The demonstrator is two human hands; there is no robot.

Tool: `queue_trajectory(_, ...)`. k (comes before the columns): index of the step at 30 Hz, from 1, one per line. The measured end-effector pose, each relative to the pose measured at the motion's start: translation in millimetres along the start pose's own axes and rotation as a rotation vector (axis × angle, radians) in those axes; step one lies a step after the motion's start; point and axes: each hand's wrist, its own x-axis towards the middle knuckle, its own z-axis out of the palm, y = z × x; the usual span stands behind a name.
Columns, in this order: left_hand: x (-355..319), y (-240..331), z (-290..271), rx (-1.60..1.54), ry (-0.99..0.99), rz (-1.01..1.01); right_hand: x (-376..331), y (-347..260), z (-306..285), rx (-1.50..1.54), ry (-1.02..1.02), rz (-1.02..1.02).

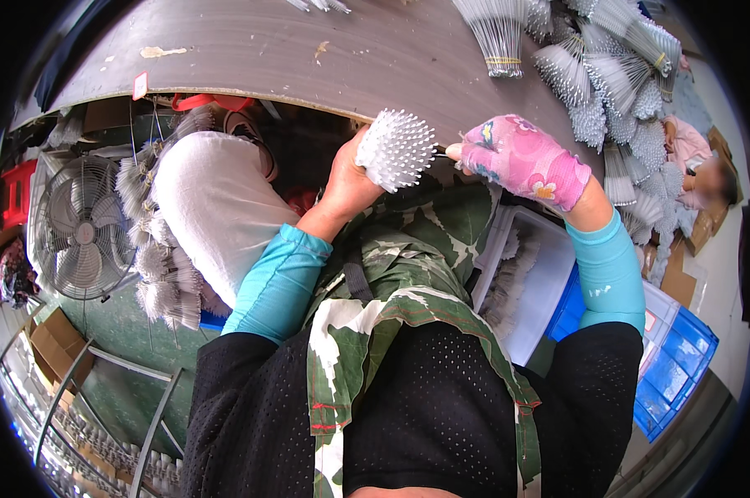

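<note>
My bare left hand point(348, 181) is wrapped round a bundle of thin white-bristled wire brushes point(396, 151), its white tips fanned out toward me. Just right of it, my right hand point(520, 162), in a pink flowered glove with bare fingertips, is closed in a pinch. A thin dark line, perhaps a wire, runs between those fingertips and the bundle; what exactly they hold is too small to tell. Both hands are above my lap, near the edge of the brown table point(375, 50).
More tied brush bundles point(491, 37) lie on the table, with a large pile point(607, 75) at the right. A fan point(85, 224) stands at left. Beside my lap are a white bin point(520, 290) and a blue crate point(674, 365). Another person point(703, 174) is at far right.
</note>
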Motion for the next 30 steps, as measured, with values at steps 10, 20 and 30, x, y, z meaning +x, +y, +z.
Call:
queue_trajectory(10, 1.3, 10.7, -0.9, -0.001, -0.039, 0.023, -2.9, -9.3, -0.3, -0.138, 0.031, 0.004)
queue_trajectory(20, 3.7, 8.8, -3.5, 0.049, -0.060, 0.027, 6.7, -10.7, -4.3, -0.482, 0.085, -0.182)
queue_trajectory(30, 1.3, -4.2, -6.8, 0.365, -0.097, 0.238, 6.3, -26.8, -19.6, -0.158, -0.144, 0.097)
